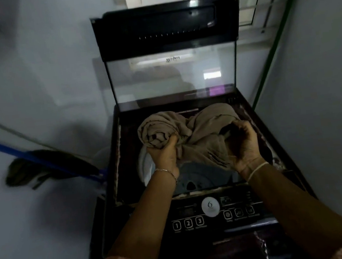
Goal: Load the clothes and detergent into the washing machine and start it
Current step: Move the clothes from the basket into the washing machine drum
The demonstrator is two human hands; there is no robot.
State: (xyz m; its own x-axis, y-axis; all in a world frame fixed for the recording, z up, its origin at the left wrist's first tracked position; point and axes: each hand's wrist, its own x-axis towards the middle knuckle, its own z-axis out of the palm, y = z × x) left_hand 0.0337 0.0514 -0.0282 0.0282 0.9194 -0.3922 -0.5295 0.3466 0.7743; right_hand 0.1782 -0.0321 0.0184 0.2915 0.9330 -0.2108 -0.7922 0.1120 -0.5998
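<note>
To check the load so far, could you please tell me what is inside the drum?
A bare grey pulsator shows at the bottom; the beige cloth, held above by left hand and right hand, hides the rest.

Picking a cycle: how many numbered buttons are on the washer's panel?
3: buttons 1, 2 and 3 in a row left of the round white badge; others may be hidden.

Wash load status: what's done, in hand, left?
Done: the lid is up. In hand: the left hand and right hand both grip a bunched beige cloth over the drum, whose bare floor shows beneath, so nothing looks loaded yet. Left: drop the cloth in, add detergent (none in view), close the lid, and start from the control panel.
</note>
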